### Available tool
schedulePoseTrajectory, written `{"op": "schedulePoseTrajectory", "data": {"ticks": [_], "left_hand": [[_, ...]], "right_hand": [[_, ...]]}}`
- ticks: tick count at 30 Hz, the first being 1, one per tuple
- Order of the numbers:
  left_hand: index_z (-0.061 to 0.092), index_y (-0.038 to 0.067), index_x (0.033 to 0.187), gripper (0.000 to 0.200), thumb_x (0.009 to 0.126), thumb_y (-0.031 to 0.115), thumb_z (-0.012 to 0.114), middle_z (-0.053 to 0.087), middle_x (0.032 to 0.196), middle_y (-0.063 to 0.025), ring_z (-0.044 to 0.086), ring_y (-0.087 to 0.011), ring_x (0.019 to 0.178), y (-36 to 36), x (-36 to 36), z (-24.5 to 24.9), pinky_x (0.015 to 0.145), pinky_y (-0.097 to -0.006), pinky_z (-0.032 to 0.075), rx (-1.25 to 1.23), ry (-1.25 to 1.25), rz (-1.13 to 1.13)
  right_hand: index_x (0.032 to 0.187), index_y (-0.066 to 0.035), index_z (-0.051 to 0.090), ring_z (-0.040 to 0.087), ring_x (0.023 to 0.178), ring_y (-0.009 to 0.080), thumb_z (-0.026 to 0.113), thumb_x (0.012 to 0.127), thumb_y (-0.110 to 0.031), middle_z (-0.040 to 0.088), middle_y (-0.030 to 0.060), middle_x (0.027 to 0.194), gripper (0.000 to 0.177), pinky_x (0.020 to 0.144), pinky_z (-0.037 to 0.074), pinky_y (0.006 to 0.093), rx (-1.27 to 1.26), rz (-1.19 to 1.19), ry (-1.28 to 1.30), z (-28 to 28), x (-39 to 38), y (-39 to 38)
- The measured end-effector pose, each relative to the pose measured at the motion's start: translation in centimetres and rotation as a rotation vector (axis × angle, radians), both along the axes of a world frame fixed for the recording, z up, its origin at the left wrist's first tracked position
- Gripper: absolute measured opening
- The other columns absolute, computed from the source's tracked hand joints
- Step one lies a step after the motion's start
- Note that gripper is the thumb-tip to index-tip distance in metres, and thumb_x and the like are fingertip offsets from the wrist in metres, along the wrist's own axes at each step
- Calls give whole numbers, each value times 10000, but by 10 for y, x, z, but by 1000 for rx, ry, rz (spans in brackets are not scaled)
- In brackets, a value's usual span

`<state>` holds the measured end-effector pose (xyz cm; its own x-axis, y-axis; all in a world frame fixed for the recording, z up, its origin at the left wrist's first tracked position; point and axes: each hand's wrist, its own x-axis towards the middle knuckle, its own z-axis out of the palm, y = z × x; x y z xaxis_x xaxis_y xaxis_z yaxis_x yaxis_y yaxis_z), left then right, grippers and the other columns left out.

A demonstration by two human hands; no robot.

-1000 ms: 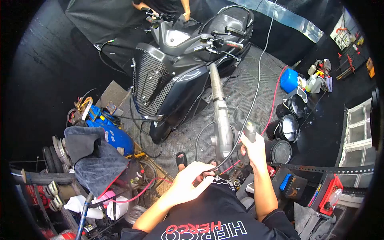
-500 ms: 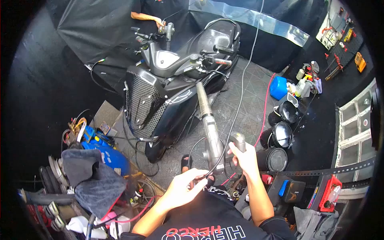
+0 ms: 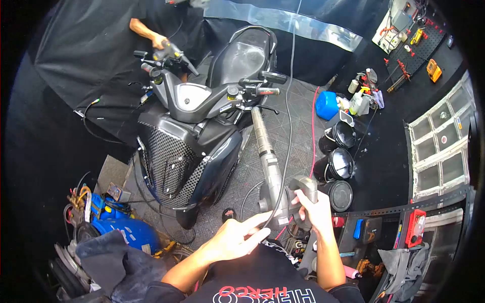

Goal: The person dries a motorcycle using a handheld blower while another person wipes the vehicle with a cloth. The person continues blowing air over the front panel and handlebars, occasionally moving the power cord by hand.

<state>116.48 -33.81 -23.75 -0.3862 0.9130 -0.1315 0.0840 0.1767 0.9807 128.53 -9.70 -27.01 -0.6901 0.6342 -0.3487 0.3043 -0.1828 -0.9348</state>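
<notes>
My right hand (image 3: 313,207) is wrapped round the rear handle of a grey leaf blower (image 3: 273,177). The blower's long nozzle points away from me, its tip near the right handlebar of a black scooter (image 3: 202,126). Close to the blower's back end is my left hand (image 3: 237,236), its index finger stretched forward. A dark cord (image 3: 290,131) hangs from above and passes between that hand's thumb and index finger. At the scooter's far side, another person's hand (image 3: 160,41) grips a second blower (image 3: 174,53).
Black buckets (image 3: 339,164) and a blue jug (image 3: 328,106) line the right side, beside a red hose (image 3: 313,136). A blue tank (image 3: 124,232) and dark towels (image 3: 121,262) lie at lower left. A tool shelf (image 3: 348,242) stands at lower right.
My view has shifted, so the scooter appears further left. The other person's blower has swung, its nozzle now slanting down to the right. My right hand keeps its hold on my blower.
</notes>
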Motion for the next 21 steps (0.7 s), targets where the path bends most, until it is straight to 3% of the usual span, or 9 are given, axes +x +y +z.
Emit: {"op": "schedulePoseTrajectory", "data": {"ticks": [4,7,10,13,16,21], "left_hand": [[525,99,1541,520,1032,117,626,671,609,-32,648,-116,513,-3,-22,-14,579,-269,568,92,102,-92],[506,120,1556,523,1051,217,600,677,630,-35,677,-149,543,-8,-36,-24,598,-302,561,132,48,-121],[526,124,1543,516,1041,211,613,685,639,-29,674,-149,540,-13,-50,-24,605,-296,560,160,124,-114],[593,73,1479,460,1022,96,643,688,649,-36,675,-122,547,-17,-64,-24,574,-287,576,178,129,-115],[651,100,1427,439,1004,215,677,666,617,-81,626,-157,484,-20,-71,-31,537,-308,507,216,147,-88],[708,80,1349,393,981,218,714,658,618,-118,598,-176,454,-21,-79,-29,500,-325,468,268,208,-67]], "right_hand": [[1109,49,697,523,453,80,736,986,-155,727,82,811,242,415,398,251,-2,8,-1,-1,-13,-7],[1081,62,707,515,456,79,733,986,-188,729,91,815,269,423,387,234,24,-26,-30,7,-26,-17],[1079,69,708,514,458,81,726,990,-209,731,99,829,292,427,382,225,55,-45,-36,10,-37,-22],[1067,51,706,521,455,80,734,988,-181,737,94,826,247,418,394,243,55,-61,-29,8,-46,-21],[1058,45,707,523,452,78,740,987,-170,746,97,828,229,414,403,252,43,-83,-12,7,-53,-22],[1099,51,705,527,460,81,732,992,-196,747,107,854,270,424,403,242,83,-82,-30,9,-67,-25]]}}
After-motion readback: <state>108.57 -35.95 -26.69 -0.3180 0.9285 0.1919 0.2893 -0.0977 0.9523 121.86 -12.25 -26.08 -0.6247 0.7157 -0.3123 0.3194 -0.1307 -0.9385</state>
